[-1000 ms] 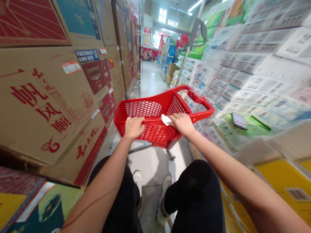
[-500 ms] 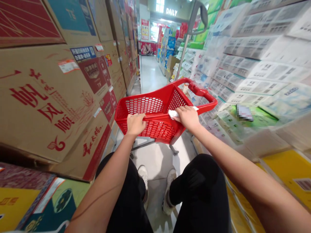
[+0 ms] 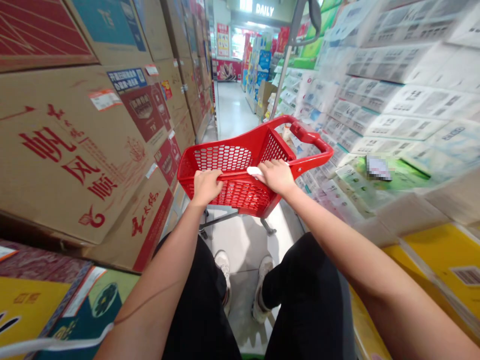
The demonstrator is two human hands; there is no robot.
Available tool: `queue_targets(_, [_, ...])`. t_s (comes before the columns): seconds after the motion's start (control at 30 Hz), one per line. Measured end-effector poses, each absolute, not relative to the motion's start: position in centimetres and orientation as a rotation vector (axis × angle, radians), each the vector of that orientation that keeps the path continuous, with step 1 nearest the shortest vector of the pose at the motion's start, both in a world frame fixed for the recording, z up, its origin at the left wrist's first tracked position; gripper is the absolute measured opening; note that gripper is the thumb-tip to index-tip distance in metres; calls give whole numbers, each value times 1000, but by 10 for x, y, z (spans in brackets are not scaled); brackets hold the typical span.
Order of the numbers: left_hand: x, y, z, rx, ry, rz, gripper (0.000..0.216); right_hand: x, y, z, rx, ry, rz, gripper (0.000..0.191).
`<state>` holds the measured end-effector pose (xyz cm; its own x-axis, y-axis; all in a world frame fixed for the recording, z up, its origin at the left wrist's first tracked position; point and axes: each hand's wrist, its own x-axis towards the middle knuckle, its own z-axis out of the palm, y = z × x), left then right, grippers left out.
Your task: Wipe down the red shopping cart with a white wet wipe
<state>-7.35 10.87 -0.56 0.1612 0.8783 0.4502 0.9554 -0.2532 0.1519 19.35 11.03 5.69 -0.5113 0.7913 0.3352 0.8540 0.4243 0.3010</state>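
A red plastic shopping cart [image 3: 221, 157] with perforated sides stands sideways in front of me, its handle pointing right. My left hand [image 3: 206, 187] is closed over the near top rim, towards the cart's left end. Further right on the same rim, my right hand [image 3: 276, 176] presses down a folded white cloth [image 3: 254, 171]; most of it is hidden under the fingers, and it could be a tissue. The part of the cart's basket that I can see holds nothing.
Stacked cardboard boxes [image 3: 75, 150] wall the left side. White packaged goods [image 3: 405, 100] are piled on the right, above yellow boxes [image 3: 446, 270]. A grey pole with a looped handle [image 3: 287, 65] rises behind the cart. A tiled aisle [image 3: 234, 107] runs ahead.
My right hand has slid left along the cart's rim with the white cloth, closer to my left hand. My left hand still grips the rim.
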Motion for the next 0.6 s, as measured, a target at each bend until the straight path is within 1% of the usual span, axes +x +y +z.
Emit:
queue_targets(0.13, [-73, 111, -6, -2271, -1786, -709, 21, 268, 104, 73, -1451, -2447, -767, 50])
queue_targets(0.27, [-66, 109, -5, -2287, -1775, -744, 17, 314, 100, 81, -1427, -2352, -835, 49])
queue_targets(0.37, [-60, 107, -4, -2313, -1740, -772, 17, 326, 101, 84, -1478, -2263, -865, 47])
queue_targets(0.47, [-56, 107, -3, -2321, -1728, -785, 21, 326, 105, 86, -1553, -2193, -870, 50])
queue_targets(0.6, [-58, 113, -2, -2337, -1784, -830, 31, 319, 108, 90, -1591, -2191, -849, 52])
